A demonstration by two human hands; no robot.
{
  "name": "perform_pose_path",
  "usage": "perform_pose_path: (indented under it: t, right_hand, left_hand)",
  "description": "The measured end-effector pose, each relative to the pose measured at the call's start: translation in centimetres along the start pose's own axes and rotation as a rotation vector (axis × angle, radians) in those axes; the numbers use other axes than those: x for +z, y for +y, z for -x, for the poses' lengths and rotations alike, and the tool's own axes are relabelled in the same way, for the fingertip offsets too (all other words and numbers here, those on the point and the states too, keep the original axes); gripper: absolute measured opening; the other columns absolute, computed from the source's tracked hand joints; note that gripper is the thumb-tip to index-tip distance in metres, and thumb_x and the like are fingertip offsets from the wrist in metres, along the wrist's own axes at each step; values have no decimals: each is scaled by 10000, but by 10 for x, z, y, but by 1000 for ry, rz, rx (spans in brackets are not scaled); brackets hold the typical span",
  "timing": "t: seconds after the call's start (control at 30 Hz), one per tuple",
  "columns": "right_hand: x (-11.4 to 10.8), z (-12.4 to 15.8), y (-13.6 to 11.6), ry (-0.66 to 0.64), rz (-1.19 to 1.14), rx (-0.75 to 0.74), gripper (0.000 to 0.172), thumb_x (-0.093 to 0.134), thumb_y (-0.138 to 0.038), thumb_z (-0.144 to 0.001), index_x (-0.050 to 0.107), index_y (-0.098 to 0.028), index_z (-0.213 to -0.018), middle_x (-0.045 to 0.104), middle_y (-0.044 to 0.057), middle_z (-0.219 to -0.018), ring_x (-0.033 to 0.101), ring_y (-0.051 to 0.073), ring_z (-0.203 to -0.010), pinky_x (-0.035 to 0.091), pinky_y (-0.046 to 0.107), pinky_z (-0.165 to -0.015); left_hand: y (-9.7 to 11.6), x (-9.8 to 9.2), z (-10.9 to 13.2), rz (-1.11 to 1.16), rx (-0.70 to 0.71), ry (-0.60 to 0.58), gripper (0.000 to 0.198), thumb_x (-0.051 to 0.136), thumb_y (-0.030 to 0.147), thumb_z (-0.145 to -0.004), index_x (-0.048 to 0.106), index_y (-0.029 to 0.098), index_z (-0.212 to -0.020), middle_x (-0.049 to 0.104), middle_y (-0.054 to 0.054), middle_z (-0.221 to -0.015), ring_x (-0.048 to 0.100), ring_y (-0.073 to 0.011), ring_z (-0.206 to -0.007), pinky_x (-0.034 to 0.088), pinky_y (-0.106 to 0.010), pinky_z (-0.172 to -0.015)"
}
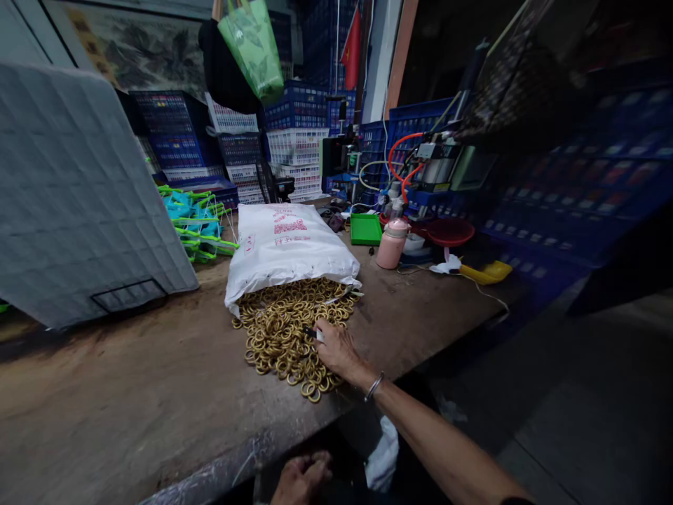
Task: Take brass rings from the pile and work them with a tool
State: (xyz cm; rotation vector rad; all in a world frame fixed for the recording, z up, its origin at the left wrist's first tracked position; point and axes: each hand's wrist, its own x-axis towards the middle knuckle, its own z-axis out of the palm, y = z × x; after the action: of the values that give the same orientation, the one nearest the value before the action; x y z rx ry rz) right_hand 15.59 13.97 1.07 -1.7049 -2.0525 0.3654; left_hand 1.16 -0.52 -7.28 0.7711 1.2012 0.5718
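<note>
A heap of brass-coloured metal rings [287,337] spreads over the table from the mouth of a white sack [291,242] with red print. My right hand [339,351], with a metal bracelet at the wrist, reaches onto the right side of the heap. Its fingers are closed on a small black-and-white object [312,333] whose kind I cannot make out. Below the table's front edge, my left hand [301,478] is low in view and slightly blurred. Its fingers are curled, and anything they hold is hidden.
A tall grey padded panel [89,196] stands at the left, with green and blue items [197,221] behind it. A pink bottle [392,242], a green tray [366,229] and a yellow scoop [486,272] lie right of the sack. Stacked crates [297,147] stand behind.
</note>
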Motion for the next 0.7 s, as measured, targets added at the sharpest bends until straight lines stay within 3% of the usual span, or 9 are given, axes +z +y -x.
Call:
perform_pose_path:
  t: [0.1, 0.17, 0.23, 0.33, 0.5, 0.7]
  right_hand:
    - [-1, 10, 2, -26, -217, 14, 88, 451, -193, -720, 539, -182, -720, 515, -23, -596, 424, 93, -544, 243, 200, -510]
    - [0, 22, 1, -102, -394, 14, 112, 446, -199, -713, 518, -167, -634, 473, -35, -550, 394, 82, -519, 249, 187, -490]
    - [1, 36, -1, -191, -566, 26, 103, 456, -186, -687, 502, -159, -600, 456, -44, -537, 387, 75, -516, 265, 176, -486]
    - [3, 58, -5, -297, -790, 105, 57, 474, -186, -663, 505, -157, -625, 478, -47, -556, 404, 70, -522, 298, 167, -491]
    - [3, 81, -8, -389, -1002, 210, 40, 510, -194, -640, 504, -154, -634, 476, -52, -552, 407, 59, -503, 305, 159, -482]
    - [1, 92, -10, -455, -976, 244, 67, 481, -210, -689, 516, -155, -675, 481, -60, -510, 336, 44, -422, 262, 166, -439]
  left_hand:
    - [17, 10, 15, -56, 239, 33, 365, 582, 506, -637, 613, 145, -674, 554, -6, -551, 514, -137, -515, 422, -259, -522]
    - [33, 14, 25, -68, 356, 207, 338, 539, 475, -695, 622, 165, -800, 568, -1, -610, 500, -122, -510, 399, -224, -469]
    - [48, 13, 31, -164, 555, 383, 327, 551, 415, -710, 624, 184, -929, 596, -3, -662, 529, -133, -579, 426, -227, -552]
    - [63, 10, 32, -300, 730, 425, 336, 560, 337, -715, 616, 203, -1018, 658, -39, -808, 587, -177, -739, 443, -272, -719]
    - [66, 11, 33, -387, 780, 275, 205, 521, 282, -745, 677, 202, -854, 675, -52, -797, 601, -196, -764, 444, -281, -726]
    - [60, 19, 39, -206, 632, 293, 200, 546, 341, -726, 642, 175, -781, 593, 11, -588, 512, -113, -513, 400, -205, -508]
